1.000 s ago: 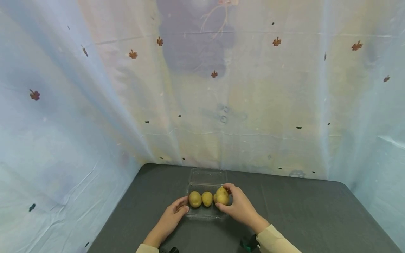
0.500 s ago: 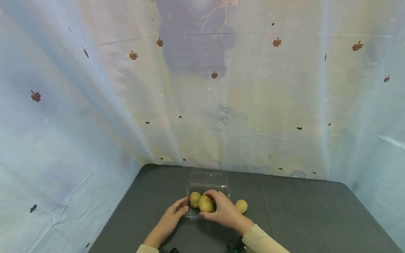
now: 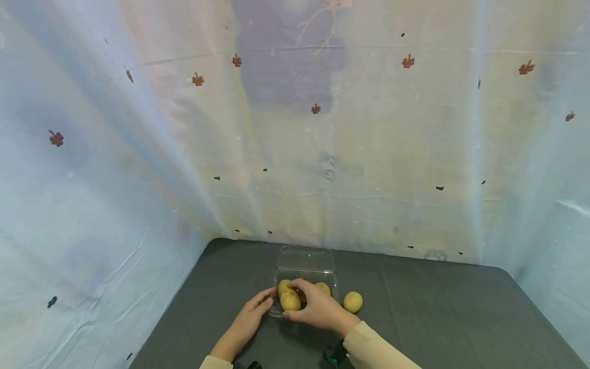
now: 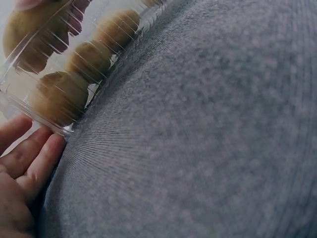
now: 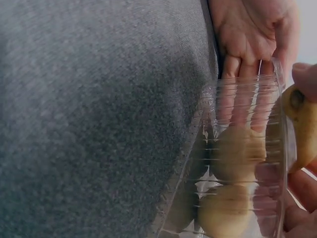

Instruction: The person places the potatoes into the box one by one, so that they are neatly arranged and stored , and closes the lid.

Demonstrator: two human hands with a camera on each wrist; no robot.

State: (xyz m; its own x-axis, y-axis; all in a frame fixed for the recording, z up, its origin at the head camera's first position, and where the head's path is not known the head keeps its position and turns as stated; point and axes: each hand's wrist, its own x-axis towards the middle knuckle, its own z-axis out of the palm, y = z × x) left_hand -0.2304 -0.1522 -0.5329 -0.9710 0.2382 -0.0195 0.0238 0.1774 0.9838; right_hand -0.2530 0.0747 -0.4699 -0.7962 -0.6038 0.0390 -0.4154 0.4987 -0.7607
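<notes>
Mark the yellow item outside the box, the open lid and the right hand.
Loose yellow item [image 3: 353,302], head view: its middle.
Open lid [image 3: 306,259], head view: clear panel's centre.
Right hand [image 3: 317,309], head view: its back.

No text, label, brand, number or sign can be read. On the pale, translucent plastic sheet [image 3: 369,128] behind the dark grey table [image 3: 438,307], two small, faint, bluish-grey curled marks [image 3: 328,174] are seen one above the other; their shape is somewhat letter-like, but no character can be made out. Lower on the sheet, a blurred grey rounded print [image 3: 435,255] is seen; whether lettering is borne by it cannot be told.
</notes>
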